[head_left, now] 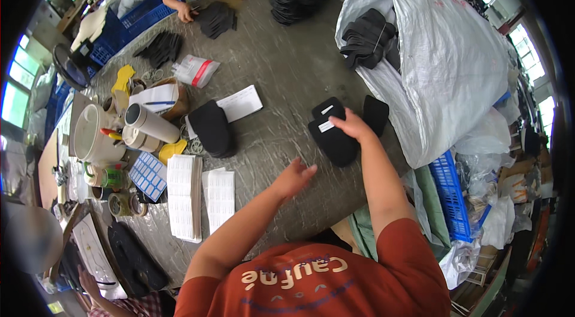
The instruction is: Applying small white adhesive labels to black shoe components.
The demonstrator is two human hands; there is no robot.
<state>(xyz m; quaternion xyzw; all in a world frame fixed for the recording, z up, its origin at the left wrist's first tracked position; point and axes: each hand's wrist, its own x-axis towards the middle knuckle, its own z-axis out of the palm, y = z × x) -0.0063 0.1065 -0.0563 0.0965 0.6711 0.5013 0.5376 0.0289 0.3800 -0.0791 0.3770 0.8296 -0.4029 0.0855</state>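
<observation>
My right hand (354, 124) is closed on the edge of a black, round-ended fabric pad (337, 148), its thumb beside a small white label. A second black pad (326, 106) with a white label shows just beyond, overlapped with it. To the right of that hand lies one more black pad (375, 114), with no label in sight. My left hand (295, 177) hovers over the table to the lower left of the pads, fingers apart and holding nothing. Left of centre, a thick stack of black pads (211, 129) rests against a white paper slip (241, 103).
A big white woven sack (440, 59) with bundled black pieces (368, 38) takes up the right. Label sheets (183, 197), a white tumbler (151, 123) and a bucket (96, 134) crowd the left. Across the table, a co-worker's hands (187, 13) touch black pieces.
</observation>
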